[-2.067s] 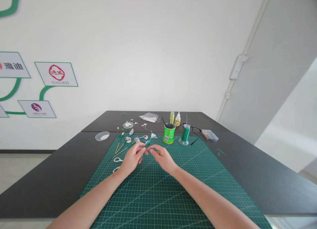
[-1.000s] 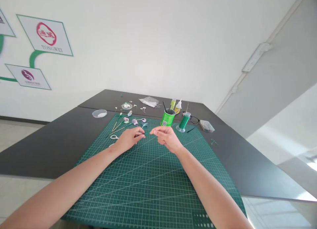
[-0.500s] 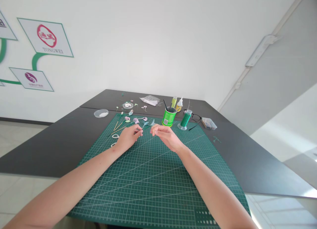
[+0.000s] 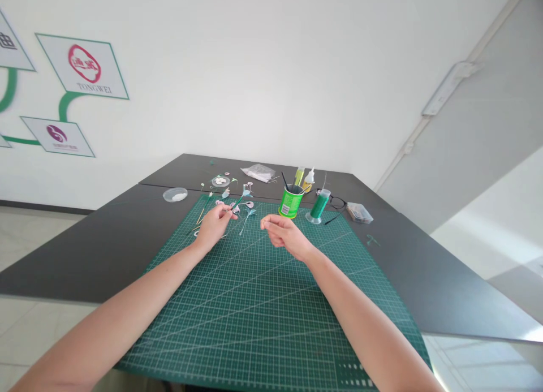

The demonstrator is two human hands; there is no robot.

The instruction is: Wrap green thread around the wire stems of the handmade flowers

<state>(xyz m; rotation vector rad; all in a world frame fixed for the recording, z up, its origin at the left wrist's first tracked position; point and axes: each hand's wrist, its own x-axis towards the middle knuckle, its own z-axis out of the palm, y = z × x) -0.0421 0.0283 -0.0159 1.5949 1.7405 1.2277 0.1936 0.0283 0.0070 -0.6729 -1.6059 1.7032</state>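
My left hand (image 4: 215, 225) is closed on a thin green flower stem whose pale blue flower (image 4: 246, 193) points up and away over the mat. Between the hands, a second pale blue flower (image 4: 251, 212) lies on the green cutting mat (image 4: 263, 301), its thin stem toward me. My right hand (image 4: 287, 235) is pinched, thumb against fingertips, in front of the green can; anything in that pinch is too small to make out. Small pink-purple flowers (image 4: 249, 205) lie just beyond my left hand. White scissors handles (image 4: 195, 233) are partly hidden by that hand.
Behind my right hand stand a green can (image 4: 291, 203) with tools, a glue bottle (image 4: 309, 179) and a green wire spool (image 4: 319, 206). Eyeglasses (image 4: 338, 202) and a clear box (image 4: 360, 212) are farther right. Clear dishes (image 4: 175, 194) and a plastic bag (image 4: 258, 172) sit beyond the mat.
My left hand has moved left, and the flower in it now angles up. A pale blue flower lies uncovered between the hands. My right hand has shifted slightly right, still pinched.
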